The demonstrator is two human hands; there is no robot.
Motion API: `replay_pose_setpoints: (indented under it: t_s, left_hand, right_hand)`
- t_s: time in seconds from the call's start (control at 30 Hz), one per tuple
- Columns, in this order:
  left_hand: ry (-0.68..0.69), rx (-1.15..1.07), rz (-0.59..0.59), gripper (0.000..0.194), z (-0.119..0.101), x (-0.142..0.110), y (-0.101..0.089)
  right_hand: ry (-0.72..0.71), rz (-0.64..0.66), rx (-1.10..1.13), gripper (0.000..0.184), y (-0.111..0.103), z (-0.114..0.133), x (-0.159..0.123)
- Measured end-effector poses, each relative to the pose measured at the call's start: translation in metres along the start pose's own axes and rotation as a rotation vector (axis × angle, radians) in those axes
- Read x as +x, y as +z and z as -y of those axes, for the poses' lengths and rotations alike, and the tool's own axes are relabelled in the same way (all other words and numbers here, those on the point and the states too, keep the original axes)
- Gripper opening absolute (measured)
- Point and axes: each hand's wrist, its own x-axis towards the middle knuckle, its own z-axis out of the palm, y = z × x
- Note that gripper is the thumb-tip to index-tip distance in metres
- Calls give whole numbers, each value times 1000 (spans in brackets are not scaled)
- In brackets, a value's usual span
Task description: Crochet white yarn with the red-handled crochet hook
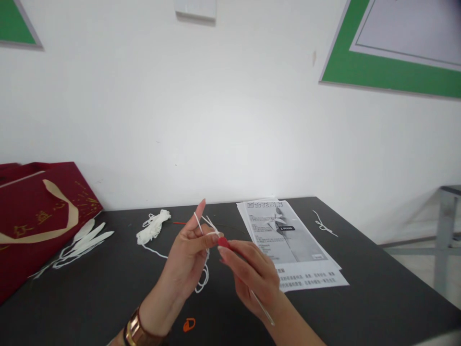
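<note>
My left hand (190, 250) is raised above the black table with its index finger pointing up. White yarn (202, 226) runs over that finger and is pinched between the thumb and other fingers. Loops of the strand dangle below the palm. My right hand (255, 271) grips a crochet hook (224, 242) by its red handle, and the thin metal shaft sticks out behind the hand. Both hands meet at the yarn; the hook's tip is hidden there. A strand leads left to a loose white skein (154, 227) on the table.
Several white leaf-shaped pieces (86, 241) lie beside a dark red gift bag (39, 211) at left. Printed sheets (288, 235) lie right of the hands, with a knotted white string (322, 225) beyond. An orange stitch marker (189, 325) lies near the front. A wall closes off the table's back.
</note>
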Motion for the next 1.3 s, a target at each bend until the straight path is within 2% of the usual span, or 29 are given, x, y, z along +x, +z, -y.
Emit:
replay_pose_setpoints:
  t_s: [0.07,0.17,0.33,0.6,0.8,1.03,1.17,1.3]
  left_hand:
    - [-57,10,46,84,-6,1,-3]
    - [-110,23,104,81,-11,3,-7]
    - [-131,-5,160,78,-14,1,-9]
    - [-108,-12,163,78,-18,-4,-6]
    - [-83,-10,153,79,-21,-4,-7]
    - [-52,15,137,78,-23,-4,-7]
    - [-29,24,116,77,-24,-4,-7]
    - [2,41,105,79,-23,-3,-7]
  right_hand:
    - [88,-33,122,49,0,0,1]
    - [305,-109,395,36,1,1,8]
    - [593,-187,806,14,0,1,17]
    - [796,-275,921,7,-7,4,21]
    - [829,-339,962,7,-13,3,25]
    - [869,-347,973,6,-15,2,27]
    - [842,-356,963,6,-16,2,26]
    - [736,-325,869,7,-19,2,24]
